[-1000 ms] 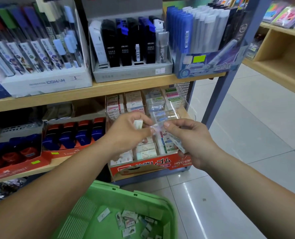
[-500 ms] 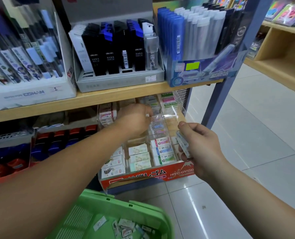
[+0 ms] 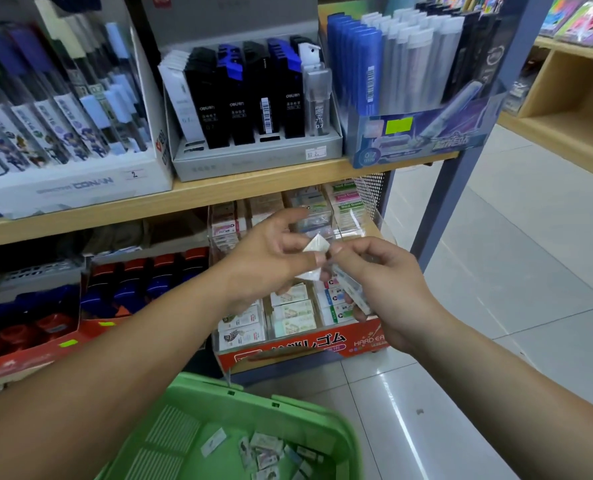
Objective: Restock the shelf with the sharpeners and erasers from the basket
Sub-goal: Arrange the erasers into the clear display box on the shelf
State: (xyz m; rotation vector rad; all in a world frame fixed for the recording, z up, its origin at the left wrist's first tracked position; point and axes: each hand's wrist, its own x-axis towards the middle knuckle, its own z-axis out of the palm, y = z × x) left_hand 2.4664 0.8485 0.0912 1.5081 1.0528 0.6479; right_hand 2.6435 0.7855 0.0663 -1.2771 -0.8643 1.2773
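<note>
Both hands meet in front of the eraser display box (image 3: pixel 309 344) on the lower shelf. My left hand (image 3: pixel 271 261) pinches a small white wrapped eraser (image 3: pixel 316 244) between thumb and fingers. My right hand (image 3: pixel 385 289) grips a stack of wrapped erasers (image 3: pixel 352 291), with its fingertips touching the white eraser too. The red-fronted box holds rows of wrapped erasers (image 3: pixel 291 310) under clear dividers. Below, the green basket (image 3: pixel 253 403) carries several loose erasers (image 3: pixel 267 452) on its bottom.
The wooden upper shelf (image 3: pixel 219 192) bears boxes of pencil leads and pens. Red and blue sharpeners (image 3: pixel 142 282) fill a red tray left of the eraser box. A blue-grey shelf post (image 3: pixel 461 168) stands at right, with tiled floor (image 3: pixel 496 306) beyond.
My left hand drew back from the eraser box rows and came to my right hand, and now pinches a white eraser from the stack. The view shifted slightly.
</note>
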